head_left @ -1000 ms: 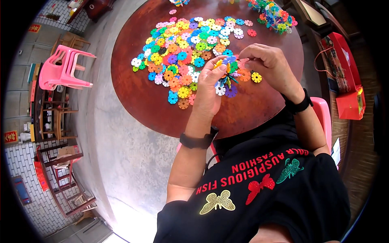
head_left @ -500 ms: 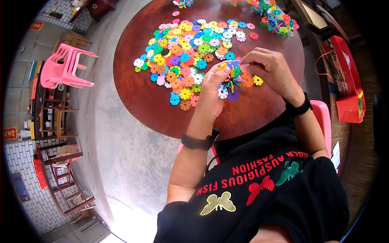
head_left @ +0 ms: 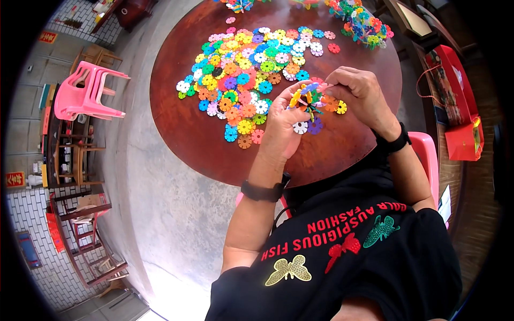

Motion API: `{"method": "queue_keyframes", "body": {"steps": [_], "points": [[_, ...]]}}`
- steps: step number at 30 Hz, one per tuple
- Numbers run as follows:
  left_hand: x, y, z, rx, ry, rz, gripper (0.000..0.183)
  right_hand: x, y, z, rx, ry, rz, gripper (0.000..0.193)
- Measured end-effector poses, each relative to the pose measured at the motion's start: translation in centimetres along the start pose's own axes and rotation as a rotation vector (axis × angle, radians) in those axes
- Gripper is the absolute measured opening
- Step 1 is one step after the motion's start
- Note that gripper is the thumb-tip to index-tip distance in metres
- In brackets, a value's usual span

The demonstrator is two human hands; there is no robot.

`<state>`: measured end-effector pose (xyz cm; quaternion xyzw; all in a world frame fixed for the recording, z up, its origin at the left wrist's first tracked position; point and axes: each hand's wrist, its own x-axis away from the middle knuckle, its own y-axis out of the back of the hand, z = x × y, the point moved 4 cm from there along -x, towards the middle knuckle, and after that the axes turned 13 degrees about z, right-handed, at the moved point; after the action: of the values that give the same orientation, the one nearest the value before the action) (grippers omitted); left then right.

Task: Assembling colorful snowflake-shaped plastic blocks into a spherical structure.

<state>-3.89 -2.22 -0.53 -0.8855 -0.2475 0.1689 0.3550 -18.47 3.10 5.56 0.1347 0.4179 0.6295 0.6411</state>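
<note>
My left hand point(head_left: 286, 117) grips a small cluster of interlocked plastic snowflake discs point(head_left: 309, 100), its pieces yellow, blue, green, pink and dark. Thumb and fingers wrap its left side above the table. At the cluster's right edge my right hand point(head_left: 360, 96) is closed in a pinch on a pink snowflake disc point(head_left: 322, 86), partly hidden by the fingertips. Just below the cluster lie a white disc point(head_left: 300, 128) and a purple disc point(head_left: 315, 125). A yellow disc point(head_left: 341, 107) rests under my right hand. To the left spreads a pile of loose, notched discs point(head_left: 243, 69) in many colours.
The round brown table point(head_left: 182, 144) carries everything. Joined disc clusters point(head_left: 367, 29) stand at its far right edge, another cluster point(head_left: 239, 4) at the far side. Pink stacked chairs point(head_left: 88, 91) are on the left; a red bag point(head_left: 455, 85) is on the right.
The cluster has turned in my left hand, whose thumb has shifted lower, showing more of its yellow and dark pieces. My right hand stays at the cluster's right edge, moved slightly.
</note>
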Motion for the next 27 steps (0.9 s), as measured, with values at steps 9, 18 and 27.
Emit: {"method": "queue_keyframes", "body": {"steps": [9, 18, 27], "points": [[0.1, -0.6, 0.1, -0.018, 0.031, -0.003, 0.057, -0.6, 0.1, -0.2, 0.021, 0.062, 0.127, 0.008], [0.0, -0.6, 0.7, 0.141, 0.123, 0.075, 0.065, -1.3, 1.1, -1.9, -0.314, -0.143, 0.185, 0.014], [-0.6, 0.5, 0.7, 0.317, 0.08, 0.078, 0.056, -1.3, 1.4, -1.1, -0.192, -0.086, 0.094, 0.012]]}}
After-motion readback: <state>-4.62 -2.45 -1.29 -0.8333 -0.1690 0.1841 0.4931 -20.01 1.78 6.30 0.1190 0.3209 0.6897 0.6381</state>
